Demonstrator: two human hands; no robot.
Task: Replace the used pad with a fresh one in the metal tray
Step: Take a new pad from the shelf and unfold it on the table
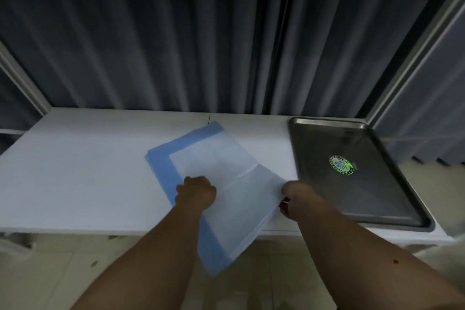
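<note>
In the middle of the frame a folded pad (221, 184), white on top with a blue border along its left side, lies at an angle on the white worktop (75, 171). Its lower part hangs over the front edge of the worktop, above the pale floor (271, 289). The left hand (196, 192) is closed in a fist on the left side of the pad, the fingers curled into the material. The right hand (293, 200) holds the right edge of the pad, where the thin layers of the fold are visible; its fingers are curled around this edge.

At the right of the frame the metal tray (392, 191) stands on the worktop, just beside the right hand. A round green and white sticker (341, 164) is on its bottom. Behind the worktop, dark grey curtains (176, 33) fill the upper half of the frame.
</note>
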